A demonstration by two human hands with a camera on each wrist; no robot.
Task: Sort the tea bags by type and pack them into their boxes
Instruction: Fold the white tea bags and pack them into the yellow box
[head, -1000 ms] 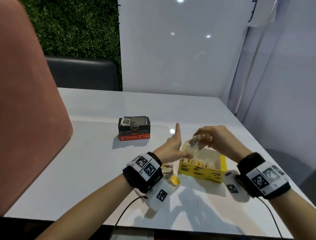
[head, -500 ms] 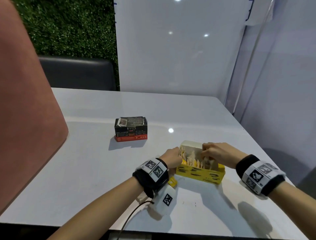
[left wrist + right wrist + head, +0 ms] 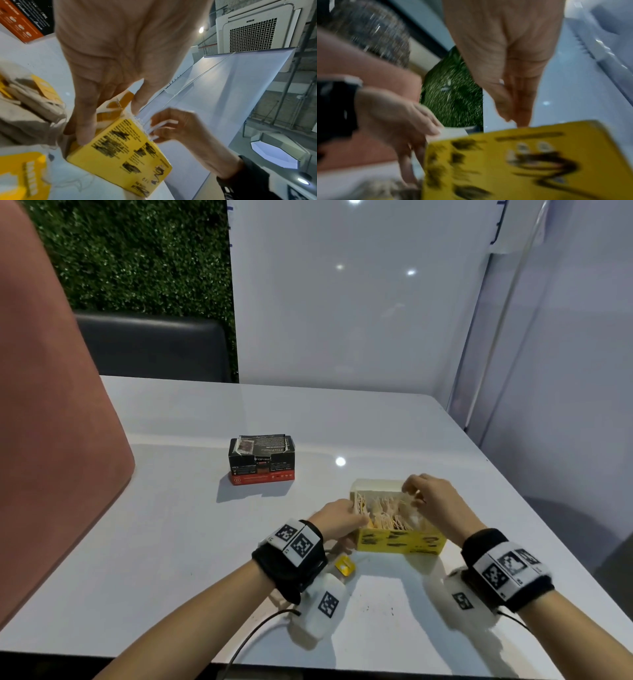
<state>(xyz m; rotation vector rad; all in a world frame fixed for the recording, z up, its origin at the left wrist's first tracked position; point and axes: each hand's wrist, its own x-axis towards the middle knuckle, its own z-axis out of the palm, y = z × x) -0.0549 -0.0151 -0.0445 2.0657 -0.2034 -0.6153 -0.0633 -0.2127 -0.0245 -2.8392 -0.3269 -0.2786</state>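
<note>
Open yellow box (image 3: 400,542) near the front right of the white surface (image 3: 171,542), packed with pale tea bags (image 3: 383,510) standing on edge, strings and tags tangled along the top. Cream-coloured lid flap (image 3: 376,485) raised at the far side. Black scribbles over most of the printing on the yellow front panel; small print beneath too blurred to read.

Left hand (image 3: 337,520) against the box's left end, fingers straight and pressed down along the corner in the left wrist view, thumb at the top edge by the tags. Right hand (image 3: 433,503) over the far right part of the box, fingers curled, pinching thin white tag or string pieces at the rim; in the right wrist view fingertips (image 3: 521,121) drawn together just behind the yellow wall.

Loose yellow tag (image 3: 345,565) on the surface just in front of the box's left corner, more tea bags (image 3: 25,97) lying beside the left hand in the left wrist view.

Black box (image 3: 262,458) with an orange-red base band well apart to the far left, top holding dark printed sachets level with its rim. White lettering on its front, only "CUP" legible.
</note>
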